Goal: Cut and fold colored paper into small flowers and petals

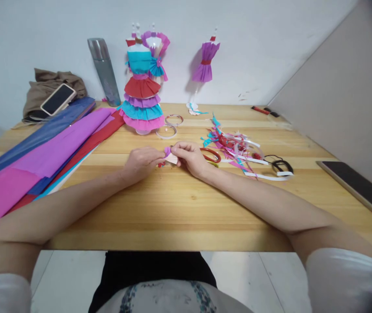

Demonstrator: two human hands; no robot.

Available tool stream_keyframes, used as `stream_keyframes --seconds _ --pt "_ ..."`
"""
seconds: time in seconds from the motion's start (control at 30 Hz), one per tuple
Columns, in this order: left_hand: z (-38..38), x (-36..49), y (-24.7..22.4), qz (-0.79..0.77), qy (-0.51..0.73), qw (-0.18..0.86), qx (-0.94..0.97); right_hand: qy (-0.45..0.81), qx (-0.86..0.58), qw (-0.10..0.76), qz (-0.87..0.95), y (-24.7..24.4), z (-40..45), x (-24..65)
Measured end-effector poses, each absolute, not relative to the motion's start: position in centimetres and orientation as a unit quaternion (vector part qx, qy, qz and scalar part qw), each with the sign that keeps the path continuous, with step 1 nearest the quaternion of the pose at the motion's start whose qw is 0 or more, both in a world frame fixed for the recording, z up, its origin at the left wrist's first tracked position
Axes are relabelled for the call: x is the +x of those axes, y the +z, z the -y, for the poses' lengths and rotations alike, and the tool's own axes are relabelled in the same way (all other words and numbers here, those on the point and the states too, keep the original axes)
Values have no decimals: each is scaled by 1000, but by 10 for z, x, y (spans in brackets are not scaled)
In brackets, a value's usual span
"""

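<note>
My left hand (pixel 143 163) and my right hand (pixel 190 157) meet over the middle of the wooden table. Between their fingertips is a small piece of purple and white crepe paper (pixel 172 159), pinched from both sides. Fingers cover part of it, so its full shape is hidden. Tiny red scraps (pixel 161 164) show just below the left fingertips. Red-handled scissors (pixel 212 154) lie right beside my right hand, their blades out of sight. Behind the hands, two rolls of tape (pixel 167 131) rest near a mini dress form (pixel 140 87) in tiered crepe-paper ruffles.
Crepe paper sheets (pixel 58 145) cover the left side. A bottle (pixel 104 71), a phone (pixel 58 99) and brown cloth (pixel 36 93) stand or lie behind. A purple-dressed form (pixel 207 63) is at the back. Paper scraps (pixel 230 141), a black cord (pixel 282 166) and a dark tablet (pixel 357 187) occupy the right.
</note>
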State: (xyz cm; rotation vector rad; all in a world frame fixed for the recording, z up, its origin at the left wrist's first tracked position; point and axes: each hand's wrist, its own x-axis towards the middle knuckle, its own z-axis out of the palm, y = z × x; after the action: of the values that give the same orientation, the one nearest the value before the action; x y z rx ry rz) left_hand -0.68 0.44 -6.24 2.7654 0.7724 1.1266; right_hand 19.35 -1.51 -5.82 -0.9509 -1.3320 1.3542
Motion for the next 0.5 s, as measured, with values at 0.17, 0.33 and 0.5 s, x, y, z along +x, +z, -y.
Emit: stream_keyframes --seconds 0.17,0.33,0.5 --pt "-3 -7 -61 -260 330 69 905 556 -387 486 552 -57 17 193" --pt "-3 -7 -61 -259 364 44 894 546 -379 499 556 -53 19 192" --pt "-6 -7 -61 -250 381 -2 890 518 -400 488 577 -55 19 191"
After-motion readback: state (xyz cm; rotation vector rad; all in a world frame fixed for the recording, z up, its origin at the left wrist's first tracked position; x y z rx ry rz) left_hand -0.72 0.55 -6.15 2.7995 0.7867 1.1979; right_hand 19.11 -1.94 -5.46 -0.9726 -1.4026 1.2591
